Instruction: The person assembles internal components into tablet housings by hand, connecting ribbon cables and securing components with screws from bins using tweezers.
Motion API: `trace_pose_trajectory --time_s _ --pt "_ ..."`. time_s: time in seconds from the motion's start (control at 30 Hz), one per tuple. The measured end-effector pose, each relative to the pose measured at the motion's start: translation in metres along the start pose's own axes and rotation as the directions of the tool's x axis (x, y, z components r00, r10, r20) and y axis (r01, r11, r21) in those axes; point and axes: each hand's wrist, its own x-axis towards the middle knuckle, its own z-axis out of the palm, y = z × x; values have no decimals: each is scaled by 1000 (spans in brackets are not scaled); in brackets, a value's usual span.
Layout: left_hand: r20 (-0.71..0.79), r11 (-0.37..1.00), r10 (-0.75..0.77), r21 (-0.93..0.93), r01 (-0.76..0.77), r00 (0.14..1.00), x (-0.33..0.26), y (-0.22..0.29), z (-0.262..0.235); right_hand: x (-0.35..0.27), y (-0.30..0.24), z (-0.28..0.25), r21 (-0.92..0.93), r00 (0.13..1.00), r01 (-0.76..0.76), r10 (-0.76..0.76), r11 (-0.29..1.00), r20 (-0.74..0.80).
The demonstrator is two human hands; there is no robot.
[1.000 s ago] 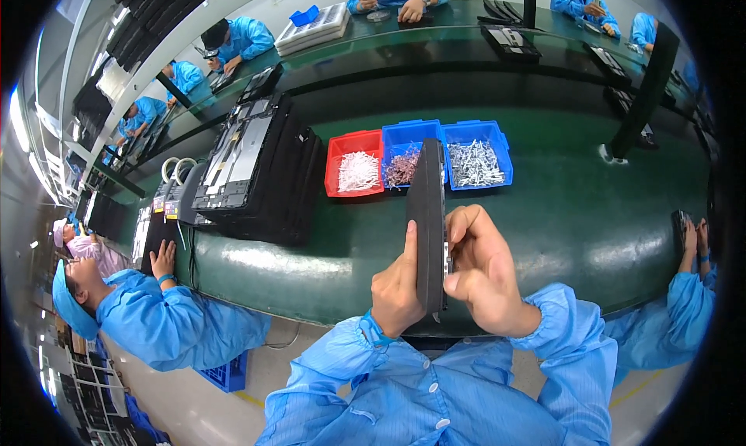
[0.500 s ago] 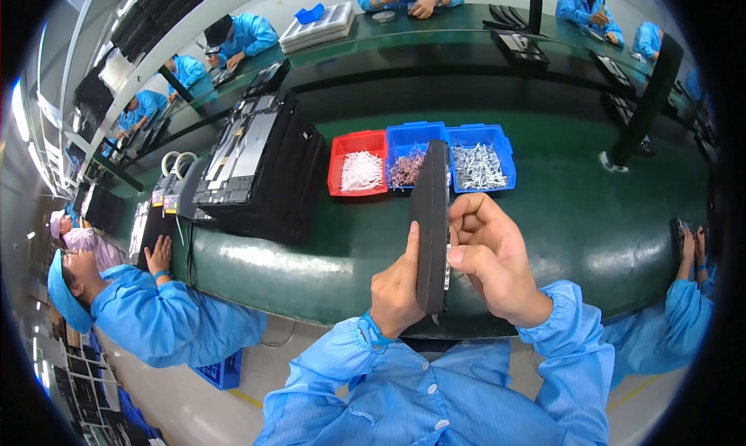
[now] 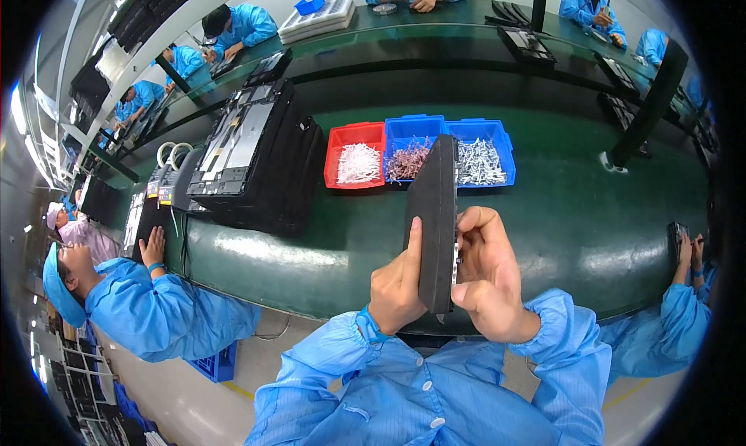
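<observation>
I hold a flat black panel (image 3: 434, 213) upright on its edge above the green bench (image 3: 575, 205). My left hand (image 3: 398, 284) grips its left face, fingers pressed flat against it. On the panel's right edge my right hand (image 3: 486, 279) curls around, with the thumb and fingertips at the thin side. Both sleeves are light blue. Behind the panel stand a red bin (image 3: 356, 157) of white small parts and two blue bins (image 3: 480, 139) of pale and dark small parts.
A stack of black panels (image 3: 260, 162) lies left on the bench. A seated person in blue (image 3: 148, 306) works at my left, another person's hands (image 3: 688, 252) at the right edge. More workers sit along the far bench (image 3: 435, 26).
The panel and both hands stay nearly where they were. My right fingers have shifted slightly along the panel's right edge.
</observation>
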Motion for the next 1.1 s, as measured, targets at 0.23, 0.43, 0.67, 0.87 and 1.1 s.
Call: trace_pose_trajectory --time_s 0.23,0.43,0.67,0.87,1.1 --pt "-71 961 -169 -235 148 983 -6 -14 -22 27 -30 -30 -428 950 276 -312 861 -14" --pt "292 235 -595 -827 510 749 22 -1 -70 29 -8 -65 -567 968 -97 210 818 137" --pt "624 -261 -543 -762 593 562 -12 -31 -64 16 28 -60 -84 972 -231 226 969 -65" --pt "583 -53 -526 -750 660 620 -50 0 -38 10 55 -37 -52 958 -57 40 997 -283" --pt "174 104 -892 -819 564 417 1 -8 -89 21 38 -54 -395 961 -86 180 915 209"
